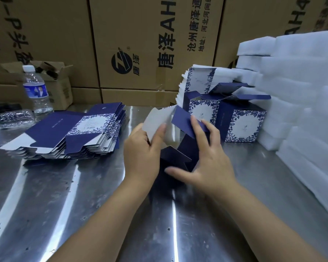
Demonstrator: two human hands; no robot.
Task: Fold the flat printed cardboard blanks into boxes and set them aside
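As seen at frame centre, half-folded blank: between both grips, over bench.
Left grip: pinching grey flap.
Right grip: fingers spread, pressing navy flap.
Flat stack: left.
Finished boxes: right.

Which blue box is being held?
The box between the left hand and right hand: its flaps stick out loose. The two standing boxes by the white foam sit untouched.

- You have even, fairly bright overhead light; the steel table throws long white glare streaks.
- Your left hand, right hand and the blank between them are softly motion-blurred.
- Cartons bow toward the edges; foam washes out.
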